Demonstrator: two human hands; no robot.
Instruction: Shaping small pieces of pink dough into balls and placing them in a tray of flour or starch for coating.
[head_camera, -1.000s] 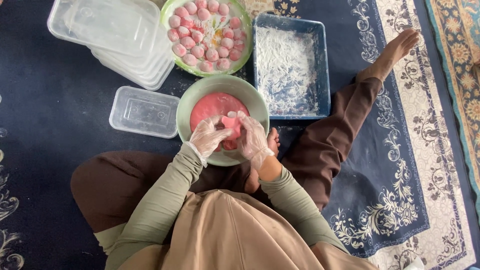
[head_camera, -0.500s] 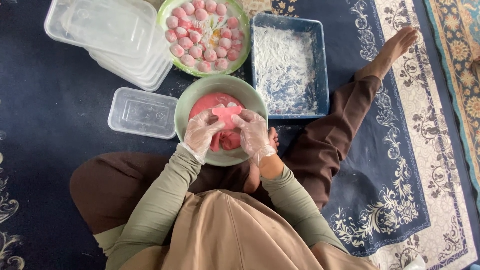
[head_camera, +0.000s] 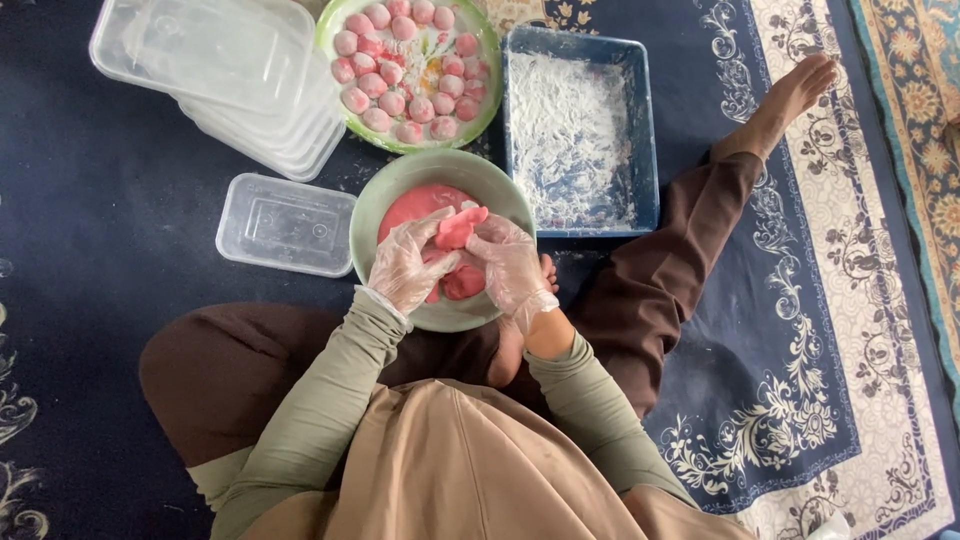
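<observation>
Dark blue carpet (head_camera: 120, 330) with pale flower borders lies under me, and I sit cross-legged on it. Over the green bowl (head_camera: 400, 190) of pink dough near my lap, my gloved left hand (head_camera: 408, 265) and right hand (head_camera: 510, 265) both pinch a small pink dough piece (head_camera: 460, 226). Farther off sit a plate of pink balls (head_camera: 410, 70), a floured blue tray (head_camera: 580, 125) to its right, and clear plastic boxes (head_camera: 230, 80) at the left.

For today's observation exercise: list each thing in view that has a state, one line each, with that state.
Left hand: gloved, gripping pink dough.
Right hand: gloved, gripping the same dough.
Dough piece: pinched, lifted over bowl.
Green bowl: holds pink dough.
Plate: filled with pink balls.
Blue tray: floured.
Small container: empty, uncovered.
Stacked containers: nested, empty.
</observation>
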